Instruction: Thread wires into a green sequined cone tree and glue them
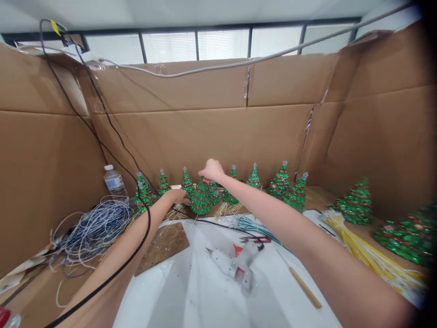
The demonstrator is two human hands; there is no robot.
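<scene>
My right hand (212, 170) is closed over the top of a small green tinsel Christmas tree (201, 199), which stands upright among others at the back of the table. Beside that tree's left side, low down, is my left hand (178, 196); its fingers reach toward the tree and look loosely apart, though whether they touch it is hard to make out. A smaller Christmas tree (187, 181) with a silvery star stands just behind my left fingers. Another tree (214, 192) is partly hidden behind the held one.
More trees (279, 181) line the cardboard wall (205, 132). A glue gun (232, 266), red-handled snips (256, 239), a wooden-handled awl (305, 287) and a brown board (164, 246) lie in front. Tangled wires (99, 228), a bottle (114, 180) and yellow wires (368, 250) flank them. A black cable (145, 232) crosses my left arm.
</scene>
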